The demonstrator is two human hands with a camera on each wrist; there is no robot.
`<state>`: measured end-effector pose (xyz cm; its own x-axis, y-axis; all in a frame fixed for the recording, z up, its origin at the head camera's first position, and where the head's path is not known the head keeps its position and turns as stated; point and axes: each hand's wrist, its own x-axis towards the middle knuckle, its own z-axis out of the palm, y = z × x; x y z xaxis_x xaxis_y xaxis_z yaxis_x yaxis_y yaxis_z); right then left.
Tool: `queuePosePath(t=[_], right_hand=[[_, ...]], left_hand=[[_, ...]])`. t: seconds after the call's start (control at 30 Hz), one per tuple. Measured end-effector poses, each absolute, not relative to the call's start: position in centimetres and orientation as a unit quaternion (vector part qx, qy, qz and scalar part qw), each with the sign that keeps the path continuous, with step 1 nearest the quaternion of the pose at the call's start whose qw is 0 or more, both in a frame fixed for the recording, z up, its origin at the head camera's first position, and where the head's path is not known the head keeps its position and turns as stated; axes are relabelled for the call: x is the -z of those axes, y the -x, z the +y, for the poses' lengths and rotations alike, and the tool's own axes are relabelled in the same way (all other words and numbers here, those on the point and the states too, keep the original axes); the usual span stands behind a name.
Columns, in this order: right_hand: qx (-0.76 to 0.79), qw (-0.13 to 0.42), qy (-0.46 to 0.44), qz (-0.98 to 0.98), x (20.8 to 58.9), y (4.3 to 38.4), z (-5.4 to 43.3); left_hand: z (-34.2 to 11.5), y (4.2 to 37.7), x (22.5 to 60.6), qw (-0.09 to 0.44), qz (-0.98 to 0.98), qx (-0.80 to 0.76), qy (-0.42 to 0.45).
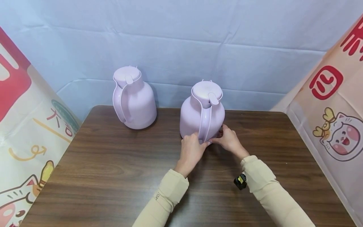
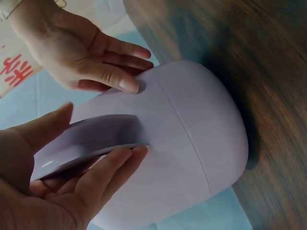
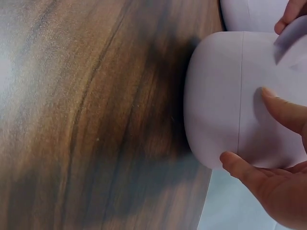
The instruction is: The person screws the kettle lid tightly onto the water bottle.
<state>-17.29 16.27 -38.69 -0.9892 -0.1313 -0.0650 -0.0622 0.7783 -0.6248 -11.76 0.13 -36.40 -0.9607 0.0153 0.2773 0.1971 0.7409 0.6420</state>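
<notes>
A lilac vacuum jug with a lid and a long handle stands upright on the wooden table, its handle toward me. My left hand is at the handle, which lies between thumb and fingers in the left wrist view. On the jug's right side rests my right hand. Its thumb lies against the body, and the other fingers reach along the side, nearly straight in the left wrist view. A second, matching jug stands apart to the left, its handle turned to the left front.
The brown table ends at a pale blue cloth backdrop close behind both jugs. Printed cloth panels with cartoon drawings hang at the left and right. A small black device sits at my right wrist.
</notes>
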Motion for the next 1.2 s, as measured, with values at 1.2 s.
queuePosePath(t=[1.2], right_hand=[[0.33, 0.075, 0.07, 0.938, 38.6, 17.9, 13.1]], left_hand=[[-2.5, 12.1, 36.5, 0.119, -0.932, 0.342, 0.016]])
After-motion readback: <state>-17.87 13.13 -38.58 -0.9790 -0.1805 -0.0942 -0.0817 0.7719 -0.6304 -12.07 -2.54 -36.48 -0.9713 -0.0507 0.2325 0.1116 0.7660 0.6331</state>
